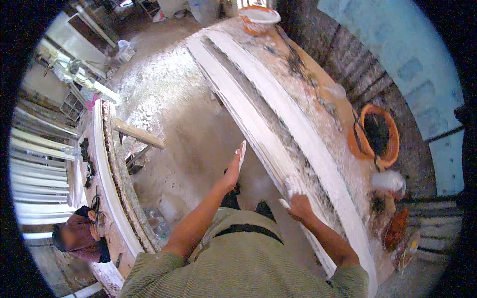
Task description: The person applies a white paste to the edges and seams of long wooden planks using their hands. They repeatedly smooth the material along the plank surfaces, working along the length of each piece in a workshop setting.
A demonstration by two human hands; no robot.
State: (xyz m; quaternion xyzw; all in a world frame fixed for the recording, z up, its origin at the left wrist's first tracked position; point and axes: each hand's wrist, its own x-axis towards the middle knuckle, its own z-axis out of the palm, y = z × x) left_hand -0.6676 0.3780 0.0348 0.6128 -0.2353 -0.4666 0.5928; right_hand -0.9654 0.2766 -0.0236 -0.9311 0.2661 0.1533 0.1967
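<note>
My left hand (pixel 235 167) hangs in the air over the floor, left of the bench. Its fingers are stretched out, with white paste or powder on them, and it holds nothing. On the near edge of a long white plaster-like moulding (pixel 243 116) rests my right hand (pixel 298 201), its whitened fingers laid forward on the surface and the thumb apart. Lengthwise ridges run along that moulding. Beside it, across a dark gap, lies a second long white strip (pixel 288 107). Both stretch along the powder-covered workbench (pixel 325 121).
An orange bucket (pixel 392 136) with dark contents and a cloudy plastic container (pixel 390 183) stand at the right. At the far end sits a whitened orange basin (pixel 259 20). Another person (pixel 82 233) is by the left bench (pixel 109 198), near a protruding wooden beam (pixel 139 133).
</note>
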